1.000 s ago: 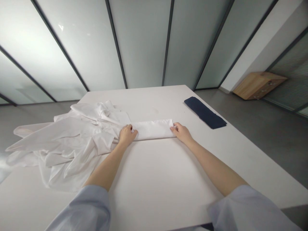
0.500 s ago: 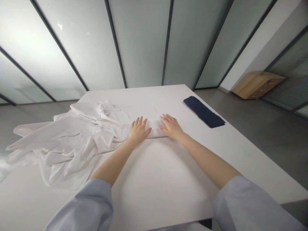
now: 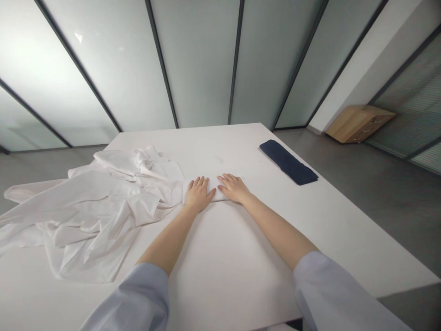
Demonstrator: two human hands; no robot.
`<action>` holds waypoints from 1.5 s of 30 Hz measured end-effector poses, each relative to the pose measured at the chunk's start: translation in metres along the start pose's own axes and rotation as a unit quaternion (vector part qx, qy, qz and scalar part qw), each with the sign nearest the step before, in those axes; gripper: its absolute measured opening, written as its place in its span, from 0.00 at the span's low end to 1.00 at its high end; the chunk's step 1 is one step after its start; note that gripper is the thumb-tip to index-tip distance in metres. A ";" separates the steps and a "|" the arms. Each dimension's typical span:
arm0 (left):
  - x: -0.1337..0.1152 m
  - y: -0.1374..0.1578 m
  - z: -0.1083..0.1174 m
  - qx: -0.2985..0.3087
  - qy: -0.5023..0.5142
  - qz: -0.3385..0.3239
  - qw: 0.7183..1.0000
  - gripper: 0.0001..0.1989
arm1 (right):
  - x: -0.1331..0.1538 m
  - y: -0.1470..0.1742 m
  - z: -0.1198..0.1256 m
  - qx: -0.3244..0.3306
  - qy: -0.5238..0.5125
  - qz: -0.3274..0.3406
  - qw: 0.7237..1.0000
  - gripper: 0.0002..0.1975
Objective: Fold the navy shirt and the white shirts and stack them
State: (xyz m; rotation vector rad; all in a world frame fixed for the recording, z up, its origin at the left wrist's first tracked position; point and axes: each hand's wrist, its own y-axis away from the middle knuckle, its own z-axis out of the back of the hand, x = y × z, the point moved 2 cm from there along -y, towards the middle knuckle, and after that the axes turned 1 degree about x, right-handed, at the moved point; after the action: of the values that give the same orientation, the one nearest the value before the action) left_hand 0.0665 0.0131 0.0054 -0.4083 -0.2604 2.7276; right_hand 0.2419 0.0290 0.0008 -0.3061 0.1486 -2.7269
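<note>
Rests left hand (image 3: pixel 198 195) and right hand (image 3: pixel 234 188) flat, spread, gripping nothing — on folded white cloth (image 3: pixel 219 196), atop a white table (image 3: pixel 227 257), before frosted glass panels (image 3: pixel 196 64).

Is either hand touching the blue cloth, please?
No: the left hand and right hand rest on the folded white cloth, away from the blue cloth.

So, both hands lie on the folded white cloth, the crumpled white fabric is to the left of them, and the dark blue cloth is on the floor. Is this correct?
Not quite: the dark blue cloth lies on the table, near its right edge, not on the floor. The head view shows this. The rest is right.
</note>
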 end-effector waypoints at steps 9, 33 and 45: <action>0.021 -0.003 0.006 -0.174 0.070 0.059 0.980 0.24 | -0.022 0.002 0.021 0.024 0.080 -0.171 0.982 0.25; 0.050 -0.018 -0.019 -0.206 0.216 0.110 0.948 0.29 | -0.132 0.021 0.071 0.114 0.039 -0.235 0.965 0.20; 0.050 -0.014 -0.016 -0.195 0.215 0.114 0.950 0.27 | -0.196 0.036 0.110 -0.030 0.195 -0.321 0.926 0.25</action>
State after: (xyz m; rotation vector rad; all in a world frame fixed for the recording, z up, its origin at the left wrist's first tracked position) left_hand 0.0319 0.0475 -0.0191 -1.1887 -0.6684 2.7044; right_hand 0.4578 0.0660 0.0649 0.2289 0.2819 -3.4125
